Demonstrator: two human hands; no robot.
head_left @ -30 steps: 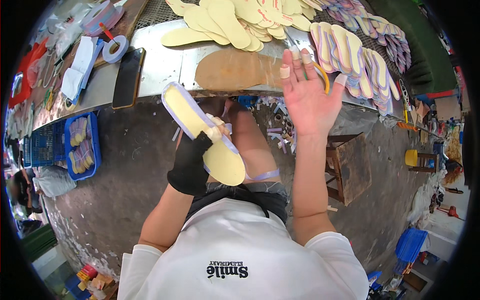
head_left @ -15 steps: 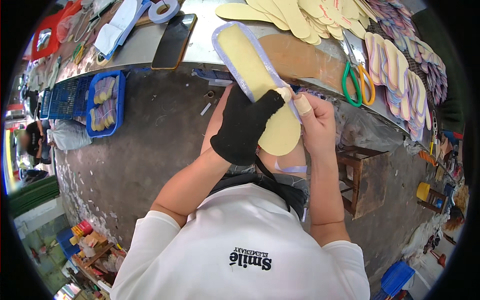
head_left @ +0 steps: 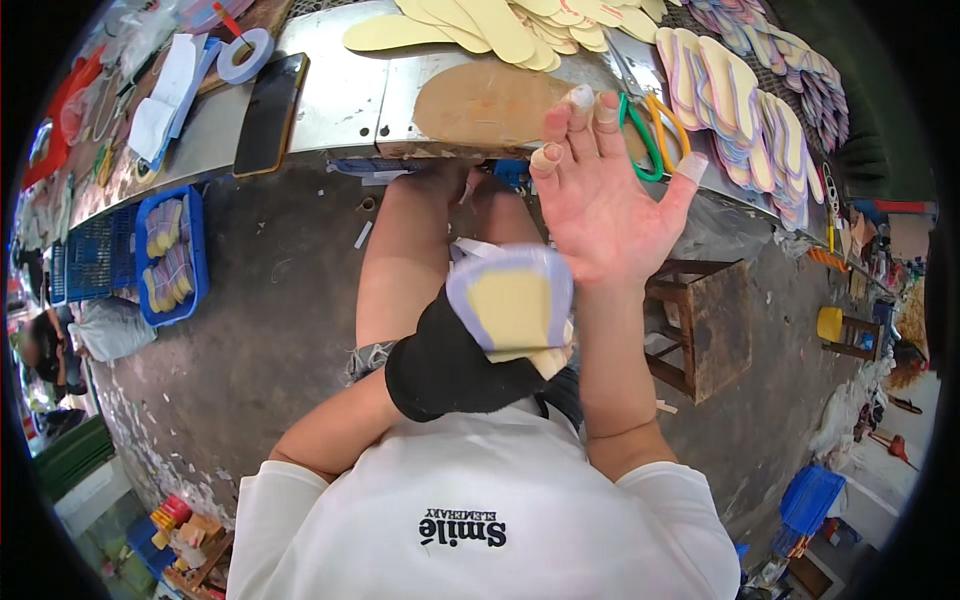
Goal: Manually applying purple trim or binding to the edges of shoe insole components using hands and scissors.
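Note:
In my left hand (head_left: 450, 365), which wears a black glove with the fingertips bare, is a pale yellow insole (head_left: 512, 305) with a shiny lilac edging strip. It is held close in front of my waist, its rounded end tilted up, and the rest is largely hidden. My right hand (head_left: 615, 215) is raised palm up with its fingers spread, holding nothing. Tape wraps several of its fingertips. It is nearest to the scissors (head_left: 655, 170), with one green and one orange handle, and to a brown sole-shaped board (head_left: 465, 105) at the bench's front edge.
Plain yellow insoles (head_left: 490, 28) are heaped on the metal bench (head_left: 345, 85). Edged insoles (head_left: 715, 85) stand in stacks at right. A phone (head_left: 270, 115) and a tape roll (head_left: 245, 55) are at left. A blue basket (head_left: 200, 270) and a wooden stool (head_left: 720, 330) flank my legs.
My right hand has let go of the insole and opened out toward the bench. My left hand has drawn the insole back toward my waist and tipped it. The view has shifted.

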